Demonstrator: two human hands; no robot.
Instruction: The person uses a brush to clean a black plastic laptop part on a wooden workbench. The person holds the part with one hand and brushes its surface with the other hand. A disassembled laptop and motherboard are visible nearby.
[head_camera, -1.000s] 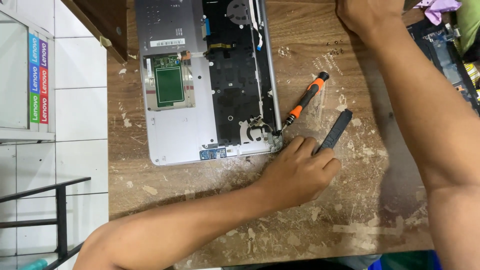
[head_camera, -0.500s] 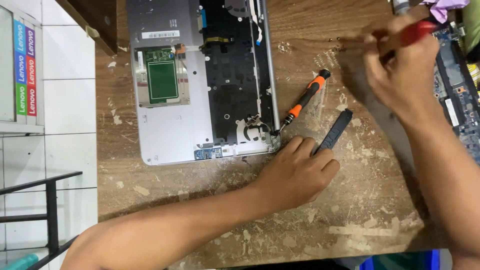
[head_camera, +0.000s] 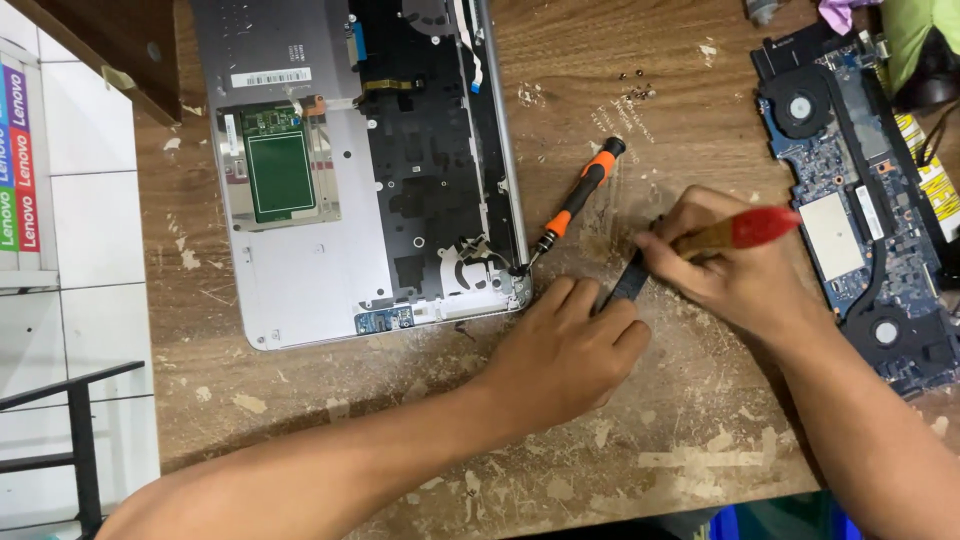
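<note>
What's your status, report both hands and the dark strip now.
Left hand pins dark strip to the bench. Right hand grips red-handled tool, tip at the strip. Orange screwdriver lies beside, against opened laptop.

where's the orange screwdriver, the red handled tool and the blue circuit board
orange screwdriver (head_camera: 583, 190), head view, on its orange grip
red handled tool (head_camera: 757, 227), head view, on the red handle held in the right hand
blue circuit board (head_camera: 838, 165), head view, on the board between its two fans

Right hand (head_camera: 735, 265) brought a red-handled tool (head_camera: 740, 231), perhaps a brush, down.
</note>
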